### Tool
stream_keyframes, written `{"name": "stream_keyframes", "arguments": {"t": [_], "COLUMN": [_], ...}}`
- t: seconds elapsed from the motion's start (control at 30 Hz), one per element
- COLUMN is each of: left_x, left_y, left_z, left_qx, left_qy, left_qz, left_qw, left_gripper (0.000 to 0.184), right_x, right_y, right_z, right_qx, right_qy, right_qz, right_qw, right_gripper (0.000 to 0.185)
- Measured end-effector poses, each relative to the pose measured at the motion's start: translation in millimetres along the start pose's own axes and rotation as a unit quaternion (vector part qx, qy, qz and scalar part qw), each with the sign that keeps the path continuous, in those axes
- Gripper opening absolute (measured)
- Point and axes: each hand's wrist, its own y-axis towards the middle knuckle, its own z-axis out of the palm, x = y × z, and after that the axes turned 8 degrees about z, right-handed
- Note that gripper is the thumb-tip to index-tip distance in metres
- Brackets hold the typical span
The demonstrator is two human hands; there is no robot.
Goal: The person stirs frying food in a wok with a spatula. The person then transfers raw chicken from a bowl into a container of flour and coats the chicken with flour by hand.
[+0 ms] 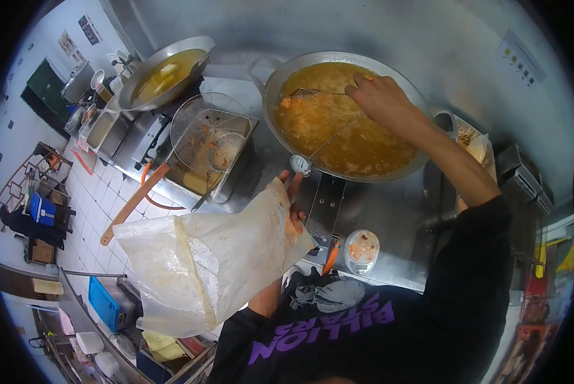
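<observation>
My right hand is closed on the thin handle of a slotted turner over a large wok. Bubbling yellow oil fills the wok, and orange-coloured food lies by the turner's head. My left hand grips a big translucent plastic bag, which hides much of the palm. Just beyond my left fingertips is a round dial thermometer at the wok's near rim, its thin probe reaching into the oil. I cannot tell whether the fingers touch the dial.
A wire strainer with a wooden handle rests over a metal tray left of the wok. Farther left stands a second wok with oil. A small round scale sits near the counter's front edge. A gas hose hangs there.
</observation>
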Motion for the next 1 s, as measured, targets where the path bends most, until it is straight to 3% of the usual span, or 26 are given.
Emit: {"name": "stream_keyframes", "arguments": {"t": [0.13, 0.2, 0.33, 0.4, 0.43, 0.5, 0.53, 0.6, 0.73, 0.8, 0.93, 1.0], "left_x": [-0.6, 0.0, 0.3, 0.3, 0.3, 0.8, 1.1, -0.7, 1.3, 1.2, 1.1, 1.4], "left_y": [-0.1, -0.5, -0.7, -0.7, -0.5, -1.4, -1.3, -0.8, -0.3, 0.3, -0.6, -0.3], "left_z": [-1.0, -2.3, 0.5, 0.7, 0.7, -0.1, -0.5, 0.8, 1.5, 2.2, 1.9, 0.4], "left_qx": [0.001, 0.005, 0.01, 0.008, 0.006, 0.005, 0.004, 0.006, 0.004, 0.003, 0.003, 0.008], "left_qy": [0.01, 0.016, 0.015, 0.02, 0.025, 0.023, 0.021, 0.03, 0.028, 0.033, 0.043, 0.043], "left_qz": [0.001, 0.005, 0.007, 0.007, 0.007, 0.01, 0.012, 0.007, 0.011, 0.013, 0.012, 0.01], "left_qw": [1.0, 1.0, 1.0, 1.0, 1.0, 1.0, 1.0, 0.999, 1.0, 0.999, 0.999, 0.999], "left_gripper": [0.071, 0.071, 0.073, 0.073, 0.073, 0.073, 0.073, 0.073, 0.074, 0.074, 0.074, 0.074], "right_x": [-0.2, 19.3, 26.2, 27.7, 29.9, 36.4, 34.3, 29.2, 20.5, 14.7, 20.4, 21.4], "right_y": [-9.0, -10.3, -20.0, -29.9, -31.7, -30.3, -34.8, -45.4, -41.9, -46.0, -53.4, -53.7], "right_z": [-8.1, -50.7, -76.6, -84.8, -93.8, -117.9, -113.8, -103.7, -109.7, -106.3, -77.6, -62.2], "right_qx": [-0.118, 0.066, 0.087, -0.004, -0.004, 0.135, 0.136, 0.022, 0.101, 0.059, 0.064, 0.0], "right_qy": [0.016, 0.049, 0.01, 0.004, 0.003, -0.001, -0.002, -0.047, -0.029, -0.025, -0.003, 0.019], "right_qz": [-0.042, 0.053, 0.046, 0.03, 0.03, 0.108, 0.11, 0.111, 0.17, 0.114, 0.103, 0.077], "right_qw": [0.992, 0.995, 0.995, 1.0, 1.0, 0.985, 0.985, 0.992, 0.98, 0.991, 0.993, 0.997], "right_gripper": [0.028, 0.017, 0.017, 0.019, 0.019, 0.021, 0.021, 0.023, 0.025, 0.021, 0.021, 0.02]}}
